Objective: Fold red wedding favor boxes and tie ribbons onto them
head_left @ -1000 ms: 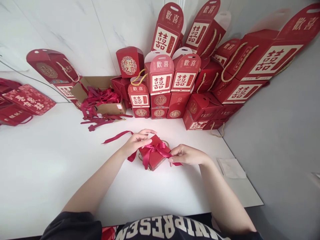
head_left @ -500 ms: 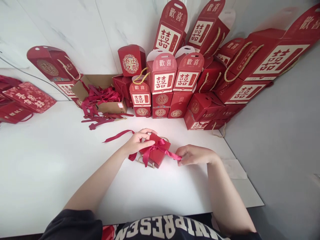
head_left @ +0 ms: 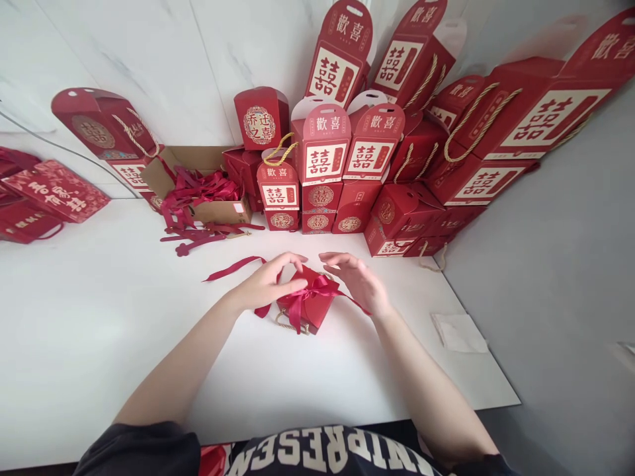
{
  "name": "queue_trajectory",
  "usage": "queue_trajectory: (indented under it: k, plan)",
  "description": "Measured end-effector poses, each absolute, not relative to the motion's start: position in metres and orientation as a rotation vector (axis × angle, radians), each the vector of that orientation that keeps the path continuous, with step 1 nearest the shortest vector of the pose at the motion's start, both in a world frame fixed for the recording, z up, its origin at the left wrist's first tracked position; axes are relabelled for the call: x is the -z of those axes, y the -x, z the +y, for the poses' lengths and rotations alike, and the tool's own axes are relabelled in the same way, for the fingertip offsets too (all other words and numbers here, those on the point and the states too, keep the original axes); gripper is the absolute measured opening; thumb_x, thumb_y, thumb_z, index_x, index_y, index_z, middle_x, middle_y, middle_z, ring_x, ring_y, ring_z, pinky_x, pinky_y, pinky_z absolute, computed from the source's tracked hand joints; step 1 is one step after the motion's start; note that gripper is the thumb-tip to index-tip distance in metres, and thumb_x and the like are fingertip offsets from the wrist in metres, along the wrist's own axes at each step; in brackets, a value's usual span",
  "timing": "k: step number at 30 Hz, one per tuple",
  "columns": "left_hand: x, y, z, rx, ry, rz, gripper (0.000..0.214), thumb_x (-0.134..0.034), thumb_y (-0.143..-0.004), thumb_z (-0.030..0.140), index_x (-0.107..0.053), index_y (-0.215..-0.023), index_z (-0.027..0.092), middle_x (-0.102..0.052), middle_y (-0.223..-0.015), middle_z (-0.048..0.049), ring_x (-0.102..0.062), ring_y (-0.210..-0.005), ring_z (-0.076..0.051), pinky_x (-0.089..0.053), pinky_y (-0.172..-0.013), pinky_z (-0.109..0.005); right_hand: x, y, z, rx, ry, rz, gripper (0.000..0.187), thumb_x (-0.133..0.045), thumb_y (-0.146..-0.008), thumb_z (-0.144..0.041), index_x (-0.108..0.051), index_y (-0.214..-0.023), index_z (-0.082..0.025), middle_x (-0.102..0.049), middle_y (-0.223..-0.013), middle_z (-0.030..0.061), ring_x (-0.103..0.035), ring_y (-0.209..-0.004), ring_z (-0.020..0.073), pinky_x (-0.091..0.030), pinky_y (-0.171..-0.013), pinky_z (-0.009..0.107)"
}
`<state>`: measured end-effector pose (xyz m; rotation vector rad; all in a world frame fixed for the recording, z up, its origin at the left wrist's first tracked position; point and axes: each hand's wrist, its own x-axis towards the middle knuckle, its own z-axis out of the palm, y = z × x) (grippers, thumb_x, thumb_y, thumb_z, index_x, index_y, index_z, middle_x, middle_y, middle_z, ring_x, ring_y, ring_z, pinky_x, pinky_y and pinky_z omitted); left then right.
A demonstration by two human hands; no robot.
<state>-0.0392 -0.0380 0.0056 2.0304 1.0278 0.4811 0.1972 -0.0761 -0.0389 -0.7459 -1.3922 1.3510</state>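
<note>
A small red gift box point(head_left: 321, 312) sits on the white table, tied with a pink-red ribbon bow point(head_left: 311, 291). Twisted cord handles show at its near and far edges. My left hand point(head_left: 270, 283) is at the box's left side, fingers apart and curved, the thumb by the bow; whether it touches the box I cannot tell. On the right, my right hand point(head_left: 358, 281) hovers with fingers stretched out and nothing in them. One ribbon tail runs down beside it, and a longer tail lies on the table to the left.
Along the wall stand stacked red gift boxes point(head_left: 325, 162), some with cord handles. An open cardboard box point(head_left: 225, 211) spills red ribbons point(head_left: 206, 192) onto the table. Red gift bags point(head_left: 59, 192) lie at far left. A folded white cloth or tissue point(head_left: 459, 332) lies near the right edge.
My right hand has let go of the ribbon tail and moved left and up, its fingers opening beside the box. The left hand and the box have barely moved.
</note>
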Motion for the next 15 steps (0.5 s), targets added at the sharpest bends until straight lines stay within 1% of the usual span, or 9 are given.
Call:
queue_trajectory:
  k: [1, 2, 3, 5, 6, 8, 10, 13, 15]
  plan:
    - [-0.011, 0.039, -0.043, -0.542, -2.075, 1.152, 0.026, -0.057, -0.089, 0.047, -0.058, -0.093, 0.021, -0.062, -0.116, -0.0062, -0.061, -0.102, -0.021, -0.048, -0.082, -0.034, 0.039, -0.194, -0.077, -1.328, 0.800, -1.432, 0.042, -0.044, -0.093, -0.060, -0.063, -0.110, -0.027, -0.055, -0.136, 0.0071, -0.048, -0.132, 0.0247, -0.039, -0.108, 0.042]
    - [-0.016, 0.038, -0.048, -0.587, -2.150, 1.264, 0.027, -0.055, -0.090, 0.048, -0.057, -0.089, 0.021, -0.064, -0.104, -0.0046, -0.061, -0.091, -0.020, -0.047, -0.078, -0.034, 0.040, -0.191, -0.077, -1.296, 0.855, -1.489, 0.038, -0.051, -0.092, -0.057, -0.063, -0.111, -0.027, -0.053, -0.137, 0.0073, -0.048, -0.132, 0.0239, -0.039, -0.108, 0.040]
    - [-0.021, 0.037, -0.055, -0.607, -2.251, 1.344, 0.031, -0.054, -0.091, 0.049, -0.056, -0.079, 0.020, -0.064, -0.089, -0.0029, -0.059, -0.081, -0.019, -0.045, -0.075, -0.034, 0.040, -0.188, -0.078, -1.251, 0.907, -1.551, 0.033, -0.057, -0.090, -0.053, -0.064, -0.109, -0.026, -0.053, -0.137, 0.0075, -0.048, -0.131, 0.0233, -0.038, -0.108, 0.039]
    - [-0.028, 0.034, -0.068, -0.552, -2.468, 1.360, 0.044, -0.054, -0.090, 0.051, -0.049, -0.060, 0.019, -0.057, -0.064, -0.0008, -0.055, -0.067, -0.018, -0.042, -0.073, -0.036, 0.040, -0.184, -0.080, -1.148, 0.977, -1.644, 0.023, -0.063, -0.089, -0.047, -0.065, -0.094, -0.024, -0.056, -0.133, 0.0078, -0.050, -0.127, 0.0226, -0.039, -0.106, 0.038]
    - [-0.030, 0.032, -0.074, -0.496, -2.542, 1.327, 0.047, -0.056, -0.089, 0.051, -0.048, -0.056, 0.019, -0.055, -0.059, -0.0003, -0.054, -0.064, -0.018, -0.041, -0.072, -0.036, 0.040, -0.183, -0.081, -1.106, 0.995, -1.665, 0.022, -0.064, -0.089, -0.045, -0.064, -0.086, -0.023, -0.058, -0.130, 0.0079, -0.051, -0.125, 0.0224, -0.039, -0.105, 0.038]
    - [-0.029, 0.027, -0.083, -0.399, -2.605, 1.287, 0.043, -0.061, -0.085, 0.052, -0.051, -0.059, 0.019, -0.058, -0.059, 0.0000, -0.056, -0.064, -0.019, -0.040, -0.071, -0.038, 0.040, -0.183, -0.083, -1.060, 1.022, -1.674, 0.024, -0.065, -0.089, -0.041, -0.060, -0.076, -0.021, -0.060, -0.126, 0.0077, -0.054, -0.121, 0.0220, -0.039, -0.104, 0.039]
    - [-0.024, 0.023, -0.086, -0.338, -2.631, 1.308, 0.032, -0.065, -0.083, 0.048, -0.056, -0.070, 0.019, -0.065, -0.069, -0.0012, -0.059, -0.069, -0.021, -0.040, -0.071, -0.038, 0.040, -0.185, -0.084, -1.048, 1.043, -1.658, 0.025, -0.064, -0.090, -0.039, -0.058, -0.073, -0.021, -0.060, -0.125, 0.0073, -0.055, -0.119, 0.0218, -0.039, -0.104, 0.039]
    - [-0.018, 0.020, -0.085, -0.323, -2.675, 1.395, 0.014, -0.057, -0.088, 0.031, -0.060, -0.083, 0.018, -0.067, -0.084, -0.0042, -0.061, -0.078, -0.022, -0.042, -0.074, -0.038, 0.040, -0.190, -0.084, -1.067, 1.050, -1.649, 0.031, -0.062, -0.091, -0.039, -0.057, -0.067, -0.020, -0.061, -0.123, 0.0075, -0.057, -0.116, 0.0221, -0.040, -0.103, 0.039]
    - [-0.017, 0.021, -0.084, -0.326, -2.702, 1.438, 0.012, -0.052, -0.089, 0.022, -0.062, -0.088, 0.017, -0.068, -0.088, -0.0050, -0.062, -0.080, -0.022, -0.042, -0.076, -0.037, 0.041, -0.193, -0.084, -1.090, 1.049, -1.636, 0.033, -0.062, -0.091, -0.039, -0.057, -0.064, -0.020, -0.061, -0.122, 0.0075, -0.057, -0.116, 0.0223, -0.039, -0.103, 0.039]
